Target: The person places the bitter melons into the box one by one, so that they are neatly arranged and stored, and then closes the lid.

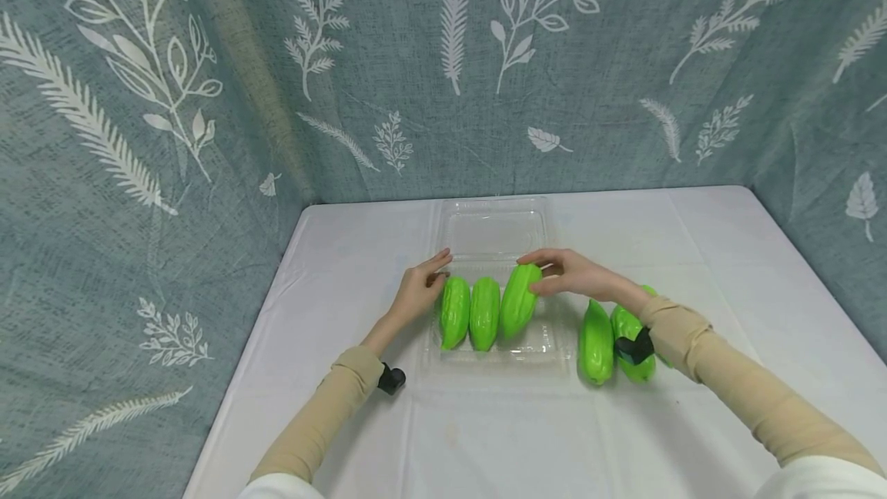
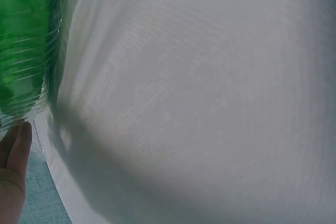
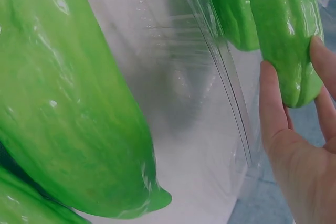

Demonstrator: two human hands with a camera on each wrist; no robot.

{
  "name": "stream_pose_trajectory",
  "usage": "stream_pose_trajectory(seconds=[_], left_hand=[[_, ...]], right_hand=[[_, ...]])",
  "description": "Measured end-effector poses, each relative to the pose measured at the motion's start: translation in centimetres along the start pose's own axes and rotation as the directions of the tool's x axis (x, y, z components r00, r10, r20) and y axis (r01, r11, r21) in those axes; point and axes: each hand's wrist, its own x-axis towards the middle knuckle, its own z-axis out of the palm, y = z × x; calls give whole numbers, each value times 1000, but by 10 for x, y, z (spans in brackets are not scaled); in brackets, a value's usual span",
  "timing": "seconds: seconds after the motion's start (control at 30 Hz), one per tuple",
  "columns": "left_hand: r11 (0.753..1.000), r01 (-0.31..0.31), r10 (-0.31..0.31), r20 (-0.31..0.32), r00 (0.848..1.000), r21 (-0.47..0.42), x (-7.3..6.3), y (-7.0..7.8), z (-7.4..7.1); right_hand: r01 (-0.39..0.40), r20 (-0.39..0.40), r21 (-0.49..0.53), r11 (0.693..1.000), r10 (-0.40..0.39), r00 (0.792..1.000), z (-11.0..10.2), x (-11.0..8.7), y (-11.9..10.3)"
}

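Observation:
My right hand (image 1: pixel 574 274) grips the upper end of a glossy green ridged gourd (image 1: pixel 520 303). That gourd is slightly tilted over the right part of a clear plastic box (image 1: pixel 540 341). In the right wrist view, thumb and fingers are around the end of the gourd (image 3: pixel 289 35). Two similar gourds (image 1: pixel 485 316) lie side by side in the left part of the box. At the box's left side is my left hand (image 1: pixel 416 291), its fingers extended. The left wrist view shows its fingertips touching the clear wall, with green gourd (image 2: pixel 21 40) visible through the plastic.
Behind the box its clear lid (image 1: pixel 493 226) lies folded back. More green gourds (image 1: pixel 596 345) lie on the white table (image 1: pixel 499 430) to the right, partly under my right forearm. A patterned blue-grey curtain (image 1: pixel 416 60) stands behind and at both sides.

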Motion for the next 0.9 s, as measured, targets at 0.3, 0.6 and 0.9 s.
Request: stream_pose_trajectory(seconds=[0.3, 0.6, 0.9], left_hand=[[1000, -6, 6, 0, 1000, 3, 1, -4, 1], [1000, 0, 0, 3, 1000, 9, 1, -3, 1], [1000, 1, -1, 2, 1000, 7, 1, -2, 0]], right_hand=[[-5, 18, -48, 999, 6, 1000, 7, 3, -1], [19, 4, -97, 995, -18, 1000, 12, 6, 1], [49, 3, -147, 988, -49, 999, 18, 11, -1]])
